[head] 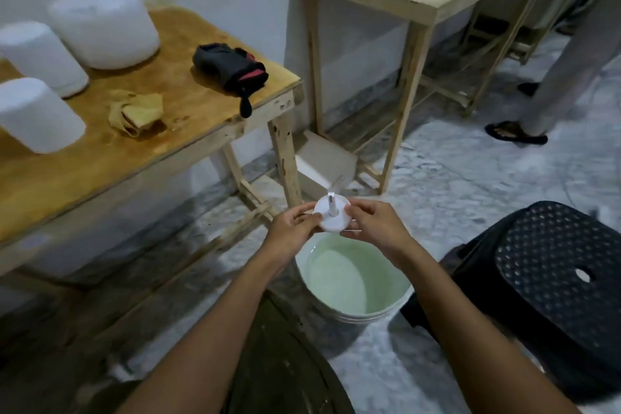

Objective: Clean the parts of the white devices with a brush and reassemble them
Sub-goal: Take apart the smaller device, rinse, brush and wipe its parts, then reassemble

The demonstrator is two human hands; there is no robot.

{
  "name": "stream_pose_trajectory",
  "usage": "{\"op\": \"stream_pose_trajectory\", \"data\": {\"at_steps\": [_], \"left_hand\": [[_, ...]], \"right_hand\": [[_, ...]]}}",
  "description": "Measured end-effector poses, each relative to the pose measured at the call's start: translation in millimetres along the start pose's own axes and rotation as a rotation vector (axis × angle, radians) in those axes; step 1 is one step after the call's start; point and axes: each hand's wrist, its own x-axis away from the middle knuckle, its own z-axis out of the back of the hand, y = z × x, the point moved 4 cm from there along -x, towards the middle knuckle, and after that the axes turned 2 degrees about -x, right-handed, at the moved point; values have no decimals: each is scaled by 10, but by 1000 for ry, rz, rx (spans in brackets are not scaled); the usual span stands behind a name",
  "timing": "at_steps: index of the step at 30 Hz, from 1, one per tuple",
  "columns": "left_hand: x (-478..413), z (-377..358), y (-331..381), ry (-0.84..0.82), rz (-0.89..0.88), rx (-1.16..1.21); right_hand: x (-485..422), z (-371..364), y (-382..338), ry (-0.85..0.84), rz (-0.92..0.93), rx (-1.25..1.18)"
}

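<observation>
Item: white disc part with central stem (332,216), held above bucket (349,321) of cloudy water. Left grip (292,228) and right grip (376,225) both pinching rim. Step, likely: cleaning; brush not clearly seen. Next: scrub, then refit to white devices (104,27) on desk (188,111).

On the table (188,141) to your left sit the devices (104,25), with a cloth (136,112) and a glove (232,69) to their right. Your left hand (289,232) and right hand (376,225) hold a disc (331,220) above the bucket (356,317); a stool (537,296) stands right of it.
</observation>
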Motion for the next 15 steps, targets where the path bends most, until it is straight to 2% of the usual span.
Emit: {"op": "stream_pose_trajectory", "data": {"at_steps": [6, 11, 15], "left_hand": [[-665, -150, -746, 116, 184, -187], [-1039, -195, -1388, 122, 373, -447], [-1140, -144, -1753, 127, 428, -479]], "right_hand": [[-485, 308, 708, 117, 10, 26], [-768, 361, 1146, 208, 32, 88], [-917, 358, 1365, 211, 54, 219]]}}
